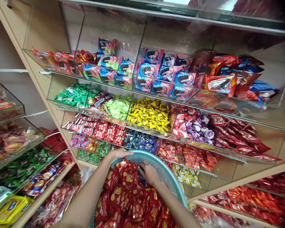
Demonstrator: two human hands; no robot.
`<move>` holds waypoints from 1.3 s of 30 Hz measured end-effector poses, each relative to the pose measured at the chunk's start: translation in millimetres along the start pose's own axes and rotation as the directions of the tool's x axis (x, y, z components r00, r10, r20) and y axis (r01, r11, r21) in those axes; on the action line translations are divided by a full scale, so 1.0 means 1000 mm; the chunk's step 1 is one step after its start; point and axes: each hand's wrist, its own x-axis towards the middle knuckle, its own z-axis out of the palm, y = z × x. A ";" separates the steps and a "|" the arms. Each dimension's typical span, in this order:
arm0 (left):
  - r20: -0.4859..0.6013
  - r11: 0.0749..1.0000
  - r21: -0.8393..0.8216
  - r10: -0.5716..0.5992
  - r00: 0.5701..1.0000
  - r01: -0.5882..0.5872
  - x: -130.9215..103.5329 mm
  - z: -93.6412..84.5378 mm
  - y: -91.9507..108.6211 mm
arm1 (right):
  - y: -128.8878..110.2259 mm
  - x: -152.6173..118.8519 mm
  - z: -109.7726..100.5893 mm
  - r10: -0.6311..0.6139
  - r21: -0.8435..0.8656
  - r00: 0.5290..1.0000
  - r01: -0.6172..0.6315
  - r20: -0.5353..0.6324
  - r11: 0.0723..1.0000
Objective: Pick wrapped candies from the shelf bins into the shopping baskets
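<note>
Many red packets (130,198) | beside right hand (147,171) | inside teal basket (165,173)

The basket (165,171) I saw was teal, its packets (131,193) deep red with round orange-slice prints. On the pale wood-framed shelf unit (15,38), biscuit packs (147,70) were blue and pink, middle sweets (149,115) bright yellow, left-edge sweets (72,95) green and white.

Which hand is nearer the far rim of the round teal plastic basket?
Left. The left hand holds the basket's far rim; the right hand is inside the basket, apart from that rim, at the red-wrapped packets.
</note>
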 end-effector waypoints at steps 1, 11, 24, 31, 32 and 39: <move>0.001 1.000 -0.002 -0.001 1.000 0.001 0.000 0.000 0.000 | 0.000 0.000 0.001 0.010 -0.007 1.000 -0.010 0.000 1.000; -0.016 1.000 0.025 0.010 1.000 -0.010 -0.001 -0.001 0.001 | -0.002 0.013 -0.033 -0.008 -0.019 0.986 0.005 -0.169 1.000; -0.055 0.997 0.070 0.020 0.998 -0.016 -0.001 -0.001 0.002 | 0.028 0.045 -0.088 -0.197 -0.565 0.978 0.130 -0.060 0.815; -0.038 0.998 0.064 0.022 0.999 -0.020 0.001 -0.001 0.000 | 0.026 0.057 -0.096 -0.100 -0.561 0.995 0.082 0.000 0.824; -0.036 0.998 0.063 0.021 0.999 -0.019 0.002 -0.001 0.000 | 0.027 0.058 -0.096 -0.101 -0.564 0.995 0.080 -0.006 0.822; -0.057 0.998 0.065 0.005 0.998 -0.001 0.004 -0.002 -0.003 | 0.042 0.055 -0.089 -0.240 -0.597 0.967 0.142 -0.088 0.790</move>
